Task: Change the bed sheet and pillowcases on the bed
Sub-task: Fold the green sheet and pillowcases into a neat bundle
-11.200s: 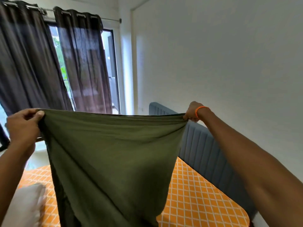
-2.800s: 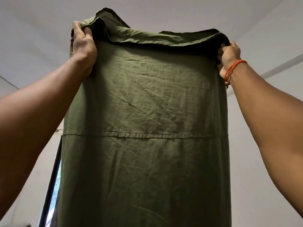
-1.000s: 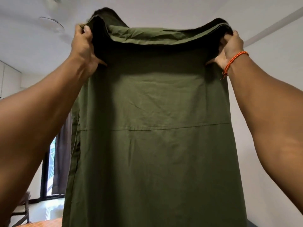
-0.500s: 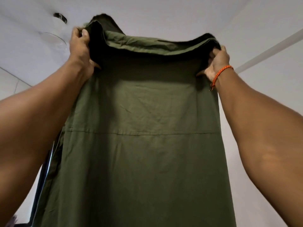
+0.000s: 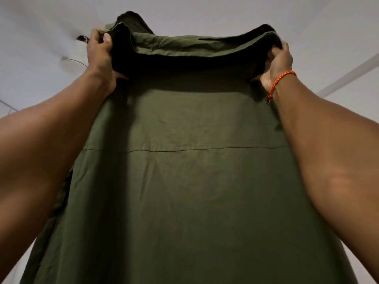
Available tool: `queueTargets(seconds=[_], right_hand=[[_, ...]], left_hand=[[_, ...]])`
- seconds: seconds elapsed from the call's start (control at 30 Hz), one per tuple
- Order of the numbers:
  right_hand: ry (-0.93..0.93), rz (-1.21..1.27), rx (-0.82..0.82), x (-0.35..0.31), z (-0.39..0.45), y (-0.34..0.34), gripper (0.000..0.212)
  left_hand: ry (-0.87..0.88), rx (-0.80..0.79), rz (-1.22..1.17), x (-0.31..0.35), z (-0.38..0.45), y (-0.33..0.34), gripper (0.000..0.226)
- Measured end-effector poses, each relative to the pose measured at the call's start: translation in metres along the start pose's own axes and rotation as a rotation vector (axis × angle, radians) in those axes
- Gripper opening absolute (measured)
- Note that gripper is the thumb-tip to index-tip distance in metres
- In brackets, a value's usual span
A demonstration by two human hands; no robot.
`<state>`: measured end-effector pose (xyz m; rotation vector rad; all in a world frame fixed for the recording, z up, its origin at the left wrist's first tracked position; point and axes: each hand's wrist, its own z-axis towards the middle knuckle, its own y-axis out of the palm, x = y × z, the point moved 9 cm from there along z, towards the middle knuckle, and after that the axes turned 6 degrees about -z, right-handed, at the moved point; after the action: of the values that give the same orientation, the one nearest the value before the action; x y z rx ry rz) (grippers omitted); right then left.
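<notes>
An olive-green pillowcase [image 5: 184, 181] hangs full length in front of me, held high toward the ceiling. Its open mouth is at the top, dark inside, with the rim folded over. A stitched seam runs across it about a third of the way down. My left hand [image 5: 101, 56] grips the top left corner of the opening. My right hand [image 5: 277, 62], with an orange cord bracelet on the wrist, grips the top right corner. The cloth fills the middle of the view and hides the bed and pillows.
Only the white ceiling [image 5: 205, 9] shows above the cloth. A ceiling fan [image 5: 71, 62] sits behind my left hand. A white beam or wall edge [image 5: 348, 74] runs at the upper right.
The view has tilted further up toward the ceiling. Both hands keep their grip on the top corners, and the mouth of the pillowcase is spread a little wider.
</notes>
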<state>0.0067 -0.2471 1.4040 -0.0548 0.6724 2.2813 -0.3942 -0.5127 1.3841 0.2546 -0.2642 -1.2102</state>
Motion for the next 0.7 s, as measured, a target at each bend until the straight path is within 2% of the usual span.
queueTargets(seconds=[0.27,0.43,0.7], right_hand=[[0.085,-0.047,-0.023,0.141,-0.003,0.005,0.039],[0.167,-0.110,-0.008,0.243,-0.022,-0.019,0.039],[0.397,-0.201,0.003,0.415,-0.067,-0.062,0.037]], left_hand=[[-0.123,0.022,0.046,-0.126,-0.009,-0.072,0.017],[-0.236,0.048,0.038,-0.220,-0.044,-0.133,0.019],[-0.448,0.162,0.033,-0.356,-0.124,-0.217,0.020]])
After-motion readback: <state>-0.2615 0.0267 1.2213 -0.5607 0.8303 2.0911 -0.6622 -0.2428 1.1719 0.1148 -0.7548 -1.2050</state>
